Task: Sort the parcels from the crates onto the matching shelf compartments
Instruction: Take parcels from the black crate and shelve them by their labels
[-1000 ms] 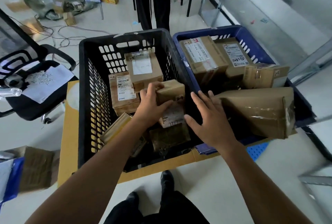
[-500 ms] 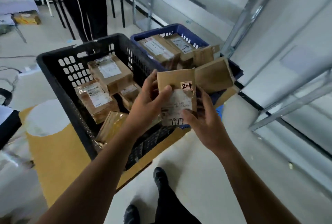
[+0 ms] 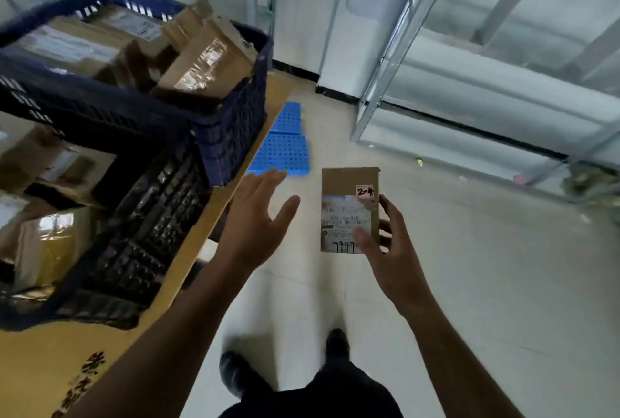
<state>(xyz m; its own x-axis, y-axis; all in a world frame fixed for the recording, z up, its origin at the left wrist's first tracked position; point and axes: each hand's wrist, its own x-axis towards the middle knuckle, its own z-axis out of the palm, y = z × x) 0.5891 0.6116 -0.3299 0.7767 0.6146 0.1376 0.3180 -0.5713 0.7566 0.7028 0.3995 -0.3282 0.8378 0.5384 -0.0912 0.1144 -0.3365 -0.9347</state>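
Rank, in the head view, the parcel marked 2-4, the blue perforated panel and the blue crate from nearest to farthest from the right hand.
1. parcel marked 2-4: gripped by the right hand.
2. blue perforated panel: on the floor, ahead and left.
3. blue crate: beyond it, farther left.

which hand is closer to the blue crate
Left. The left hand hovers open just off the near corner of the blue crate; the right hand is farther off, gripping the parcel.

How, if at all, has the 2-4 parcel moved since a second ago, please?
Yes: the parcel is out of the black crate, now right of it over the floor.
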